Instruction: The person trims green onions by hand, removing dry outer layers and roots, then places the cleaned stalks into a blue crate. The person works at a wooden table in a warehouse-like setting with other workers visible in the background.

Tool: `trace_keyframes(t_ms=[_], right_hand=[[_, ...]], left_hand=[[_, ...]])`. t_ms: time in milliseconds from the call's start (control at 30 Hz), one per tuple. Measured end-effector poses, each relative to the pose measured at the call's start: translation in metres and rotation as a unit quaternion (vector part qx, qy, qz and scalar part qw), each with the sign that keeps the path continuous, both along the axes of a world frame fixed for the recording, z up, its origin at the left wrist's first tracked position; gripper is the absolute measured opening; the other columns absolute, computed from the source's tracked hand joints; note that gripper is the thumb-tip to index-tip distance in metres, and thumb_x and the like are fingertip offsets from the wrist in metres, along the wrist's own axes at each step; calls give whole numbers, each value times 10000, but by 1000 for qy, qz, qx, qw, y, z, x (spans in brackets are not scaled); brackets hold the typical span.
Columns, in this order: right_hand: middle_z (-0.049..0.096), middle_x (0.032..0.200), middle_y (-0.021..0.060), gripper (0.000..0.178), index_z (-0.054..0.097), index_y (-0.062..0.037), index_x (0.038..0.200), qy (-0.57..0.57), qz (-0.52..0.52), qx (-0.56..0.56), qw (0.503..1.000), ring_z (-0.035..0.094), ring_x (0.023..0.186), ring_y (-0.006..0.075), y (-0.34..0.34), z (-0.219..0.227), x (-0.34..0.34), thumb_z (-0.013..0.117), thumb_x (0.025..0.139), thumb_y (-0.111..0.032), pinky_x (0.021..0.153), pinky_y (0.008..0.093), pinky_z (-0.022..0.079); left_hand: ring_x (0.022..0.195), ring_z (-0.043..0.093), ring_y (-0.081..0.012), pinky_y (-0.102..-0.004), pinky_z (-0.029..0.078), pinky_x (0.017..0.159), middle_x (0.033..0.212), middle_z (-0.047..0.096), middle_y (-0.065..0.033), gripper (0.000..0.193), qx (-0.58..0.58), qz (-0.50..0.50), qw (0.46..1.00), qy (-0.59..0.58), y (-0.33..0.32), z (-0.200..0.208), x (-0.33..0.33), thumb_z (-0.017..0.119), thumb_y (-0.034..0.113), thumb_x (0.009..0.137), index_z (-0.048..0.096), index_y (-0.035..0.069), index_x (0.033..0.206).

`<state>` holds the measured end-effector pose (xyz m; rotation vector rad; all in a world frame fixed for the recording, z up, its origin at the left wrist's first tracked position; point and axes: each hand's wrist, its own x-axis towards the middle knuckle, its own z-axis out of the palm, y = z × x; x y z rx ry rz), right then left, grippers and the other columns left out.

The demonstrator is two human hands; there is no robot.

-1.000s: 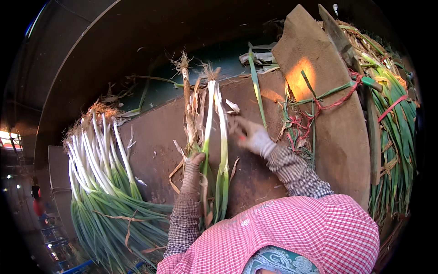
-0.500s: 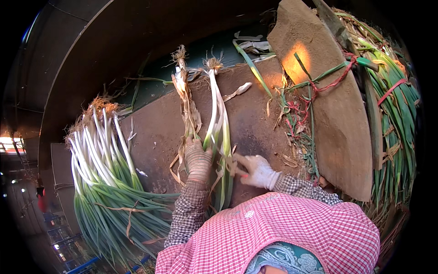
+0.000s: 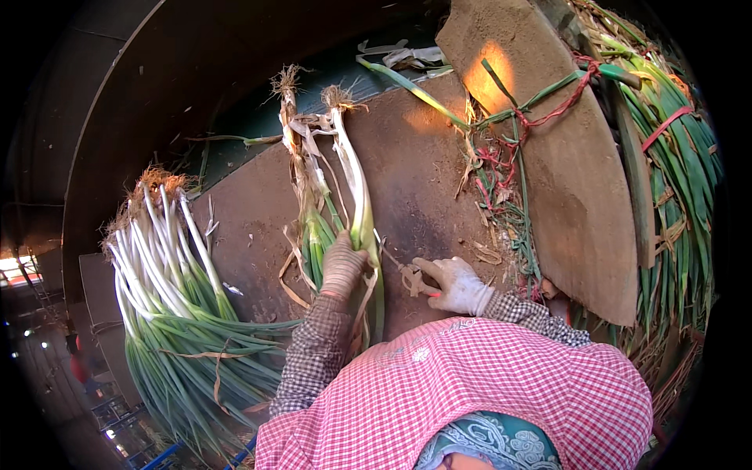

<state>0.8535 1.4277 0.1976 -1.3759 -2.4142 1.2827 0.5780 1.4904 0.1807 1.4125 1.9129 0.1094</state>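
Note:
My left hand (image 3: 343, 265), in a dirty striped glove, is closed around the green part of a white-stemmed green onion (image 3: 357, 180). Its roots point away from me. Just left of it lies another green onion (image 3: 294, 153) wrapped in dry brown skin, its green leaves beside my left fingers. My right hand (image 3: 456, 285), in a pale glove, is to the right with thumb and forefinger pinched on a dry brown leaf (image 3: 410, 277). A thin strand runs from that leaf toward the held onion.
A pile of cleaned green onions (image 3: 176, 258) lies at the left, roots away from me. On the right stands a brown board (image 3: 548, 157) with red and green ties (image 3: 517, 124). Beyond it are bundled green onions (image 3: 674, 157). Leaf scraps (image 3: 489, 254) litter the brown work surface (image 3: 423, 172).
My right hand has moved away to the right from the onion stalks with the dry leaf. The white stalks now sit closer together in my left hand, and the whole view has shifted slightly.

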Motion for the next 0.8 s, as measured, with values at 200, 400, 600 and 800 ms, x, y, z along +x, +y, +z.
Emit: trace_keyframes(t_ms=[200, 400, 600, 800], right_hand=[[671, 1053, 185, 854, 455, -27, 1457, -16, 58, -43, 997, 652, 993, 342, 2, 10, -2, 741, 722, -355, 896, 458, 488], [662, 1102, 169, 899, 411, -52, 1485, -24, -76, 51, 996, 643, 1026, 330, 15, -7, -6, 774, 726, -370, 917, 445, 479], [651, 1147, 179, 906, 406, -48, 1487, -34, -83, 25, 996, 626, 1080, 332, 17, -9, -13, 778, 729, -375, 949, 460, 460], [683, 995, 162, 801, 497, -70, 1392, 34, -101, 93, 990, 665, 916, 360, 16, -8, -15, 771, 672, -289, 817, 466, 517]], left_hand=[[772, 655, -191, -310, 580, 675, 979, 709, -104, 440, 57, 109, 971, -204, 56, 85, -30, 742, 68, 801, 641, 45, 1229], [720, 622, -142, -289, 543, 548, 888, 649, -55, 329, 183, -68, 972, 128, 96, 93, -67, 723, 26, 858, 643, 80, 1173], [875, 627, -274, -389, 543, 853, 998, 639, -159, 470, 107, -18, 993, 53, 51, 25, 20, 791, 210, 826, 585, -19, 1181], [1052, 659, -405, -459, 532, 931, 1088, 663, -252, 645, 61, -21, 988, 142, 57, 9, 49, 845, 297, 748, 564, -34, 1225]])
